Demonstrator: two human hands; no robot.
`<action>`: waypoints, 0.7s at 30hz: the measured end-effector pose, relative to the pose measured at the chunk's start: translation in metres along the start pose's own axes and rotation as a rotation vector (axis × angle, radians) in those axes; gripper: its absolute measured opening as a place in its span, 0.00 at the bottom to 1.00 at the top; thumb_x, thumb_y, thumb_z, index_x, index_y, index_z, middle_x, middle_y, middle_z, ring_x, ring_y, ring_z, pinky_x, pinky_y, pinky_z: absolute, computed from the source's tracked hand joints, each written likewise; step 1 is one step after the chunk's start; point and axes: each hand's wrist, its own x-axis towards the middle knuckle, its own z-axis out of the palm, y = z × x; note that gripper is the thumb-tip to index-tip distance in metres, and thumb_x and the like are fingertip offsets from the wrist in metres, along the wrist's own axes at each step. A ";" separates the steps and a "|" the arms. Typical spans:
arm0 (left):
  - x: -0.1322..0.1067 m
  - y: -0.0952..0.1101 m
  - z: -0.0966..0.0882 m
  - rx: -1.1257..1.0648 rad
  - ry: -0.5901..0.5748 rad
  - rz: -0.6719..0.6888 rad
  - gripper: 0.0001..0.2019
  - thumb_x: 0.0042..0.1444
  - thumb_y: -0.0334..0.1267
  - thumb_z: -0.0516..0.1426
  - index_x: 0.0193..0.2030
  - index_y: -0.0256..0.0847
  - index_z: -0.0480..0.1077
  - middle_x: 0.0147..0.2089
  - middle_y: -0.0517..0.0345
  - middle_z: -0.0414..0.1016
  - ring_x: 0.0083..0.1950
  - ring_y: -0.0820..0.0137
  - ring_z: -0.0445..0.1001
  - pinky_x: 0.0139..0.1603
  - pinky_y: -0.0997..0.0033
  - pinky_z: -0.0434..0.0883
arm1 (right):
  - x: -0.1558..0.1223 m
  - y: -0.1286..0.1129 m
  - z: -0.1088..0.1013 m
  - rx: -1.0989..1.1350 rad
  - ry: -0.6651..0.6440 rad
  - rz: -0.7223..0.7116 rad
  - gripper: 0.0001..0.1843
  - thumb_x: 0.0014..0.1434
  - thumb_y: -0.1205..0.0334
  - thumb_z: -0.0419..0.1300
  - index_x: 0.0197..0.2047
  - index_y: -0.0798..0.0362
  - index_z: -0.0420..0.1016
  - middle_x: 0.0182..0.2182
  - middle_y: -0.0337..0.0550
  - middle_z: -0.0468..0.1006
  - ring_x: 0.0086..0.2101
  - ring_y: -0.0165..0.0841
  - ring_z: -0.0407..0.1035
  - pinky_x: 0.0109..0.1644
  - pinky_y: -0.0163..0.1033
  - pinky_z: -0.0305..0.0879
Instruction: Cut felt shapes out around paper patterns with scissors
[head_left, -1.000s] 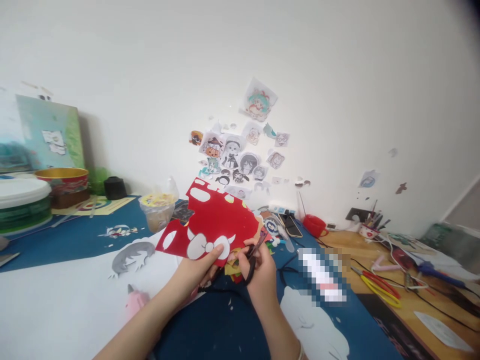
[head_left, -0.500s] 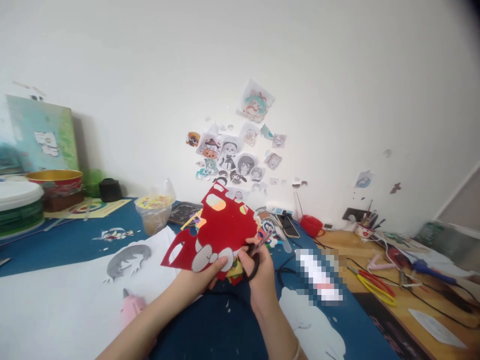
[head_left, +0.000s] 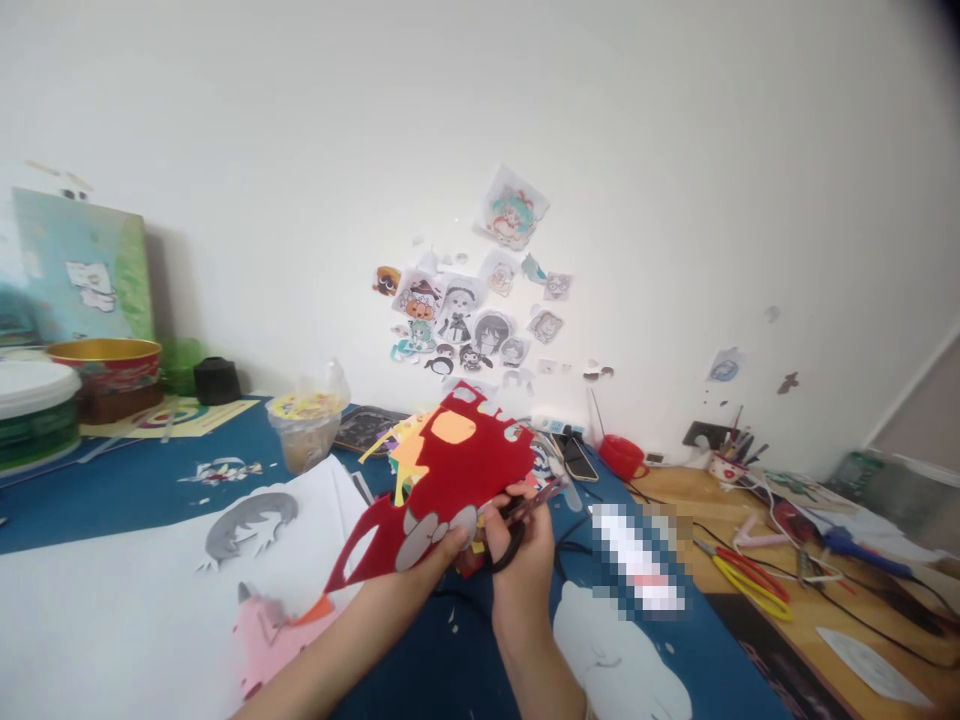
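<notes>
Head view, scissors [head_left: 541,496] half-hidden in right hand [head_left: 523,562]

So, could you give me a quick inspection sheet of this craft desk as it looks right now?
Surface: blue-covered table, with bare wood at its right end.
Job's things: red felt sheet with cut-out holes, held up off the table; black-handled scissors at its lower edge.
Clutter: large white paper sheet, pink glue gun, clear plastic cup, yellow-handled pliers.
Grippers: left hand pinches the felt; right hand grips the scissors.
Cables: black cable trails across the wooden end.
Surroundings: white wall with cartoon stickers; painted canvas leaning at left.
</notes>
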 end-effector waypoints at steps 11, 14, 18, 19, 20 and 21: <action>-0.003 0.004 0.012 -0.052 0.141 0.043 0.15 0.43 0.48 0.59 0.35 0.41 0.68 0.38 0.49 0.77 0.40 0.60 0.74 0.39 0.66 0.71 | -0.006 0.010 0.008 0.009 0.031 0.075 0.16 0.45 0.62 0.62 0.37 0.51 0.61 0.26 0.35 0.70 0.26 0.29 0.69 0.29 0.34 0.68; -0.005 0.008 0.013 -0.067 0.205 0.047 0.17 0.42 0.47 0.59 0.38 0.41 0.67 0.43 0.48 0.76 0.45 0.60 0.73 0.41 0.66 0.70 | -0.009 0.012 0.012 0.044 0.032 0.120 0.17 0.45 0.60 0.62 0.38 0.50 0.61 0.27 0.36 0.69 0.22 0.29 0.68 0.25 0.33 0.67; -0.002 0.007 0.011 0.018 0.217 0.002 0.14 0.41 0.48 0.60 0.31 0.42 0.65 0.28 0.54 0.75 0.33 0.63 0.73 0.33 0.68 0.68 | -0.010 0.014 0.014 0.026 0.015 0.129 0.17 0.45 0.60 0.62 0.38 0.50 0.61 0.27 0.36 0.69 0.25 0.30 0.69 0.27 0.35 0.68; 0.001 0.007 0.009 0.020 0.189 -0.003 0.14 0.42 0.48 0.59 0.29 0.42 0.64 0.23 0.58 0.72 0.28 0.65 0.72 0.29 0.69 0.67 | -0.008 0.015 0.013 0.004 0.001 0.122 0.17 0.45 0.60 0.62 0.37 0.51 0.62 0.27 0.36 0.70 0.26 0.31 0.70 0.29 0.35 0.68; 0.004 0.007 0.006 0.007 0.155 0.003 0.13 0.42 0.48 0.59 0.29 0.42 0.64 0.19 0.62 0.69 0.24 0.67 0.70 0.27 0.70 0.66 | -0.006 0.016 0.012 -0.017 -0.023 0.118 0.16 0.45 0.60 0.63 0.37 0.51 0.62 0.26 0.37 0.70 0.27 0.32 0.70 0.31 0.36 0.69; 0.008 0.007 0.002 -0.013 0.128 0.013 0.13 0.43 0.48 0.59 0.29 0.42 0.63 0.17 0.65 0.66 0.21 0.69 0.67 0.25 0.71 0.64 | -0.004 0.018 0.011 -0.034 -0.065 0.120 0.16 0.45 0.60 0.63 0.36 0.51 0.63 0.26 0.37 0.70 0.28 0.32 0.70 0.32 0.36 0.68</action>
